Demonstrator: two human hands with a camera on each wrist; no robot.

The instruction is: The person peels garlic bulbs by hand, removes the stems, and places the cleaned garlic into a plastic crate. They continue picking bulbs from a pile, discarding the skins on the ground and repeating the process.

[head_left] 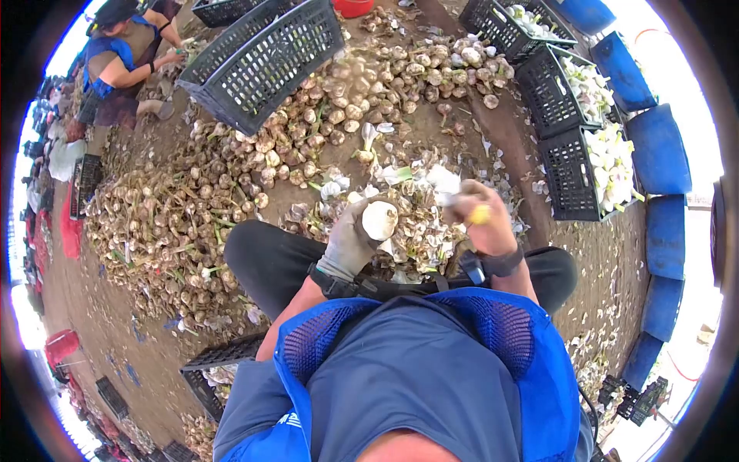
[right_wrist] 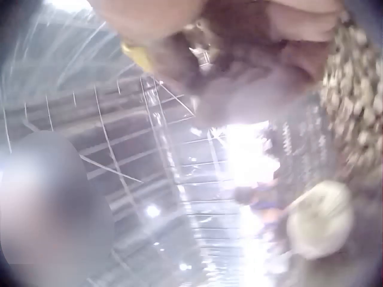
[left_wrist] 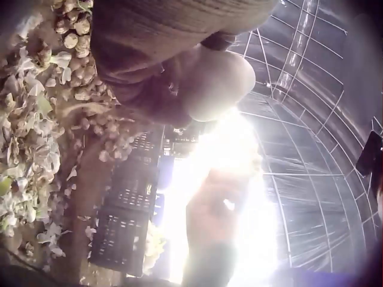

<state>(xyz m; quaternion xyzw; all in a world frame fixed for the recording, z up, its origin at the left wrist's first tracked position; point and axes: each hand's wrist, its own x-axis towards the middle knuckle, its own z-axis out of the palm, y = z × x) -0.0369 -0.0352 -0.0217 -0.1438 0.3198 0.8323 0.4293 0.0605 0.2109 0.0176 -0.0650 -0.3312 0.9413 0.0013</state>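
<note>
My gloved left hand (head_left: 348, 245) grips a white, peeled garlic bulb (head_left: 379, 221) above my lap, its brownish end facing right. In the left wrist view the same bulb (left_wrist: 218, 84) bulges out past the grey glove (left_wrist: 149, 54). My bare right hand (head_left: 486, 219) is to the right of the bulb, apart from it and blurred, with fingers curled round a small yellow thing (head_left: 480, 215). I cannot tell what kind it is. The yellow (right_wrist: 139, 58) shows beside the thumb in the right wrist view. Beyond the fingertips is a white patch of garlic skin (head_left: 444, 179).
Shed skins (head_left: 419, 231) lie between my knees. Heaps of unpeeled garlic (head_left: 169, 231) spread left and ahead. A black crate (head_left: 269, 65) tilts over the heap. Crates of white garlic (head_left: 570, 173) and blue barrels (head_left: 660, 150) line the right. Another person (head_left: 123, 61) works at upper left.
</note>
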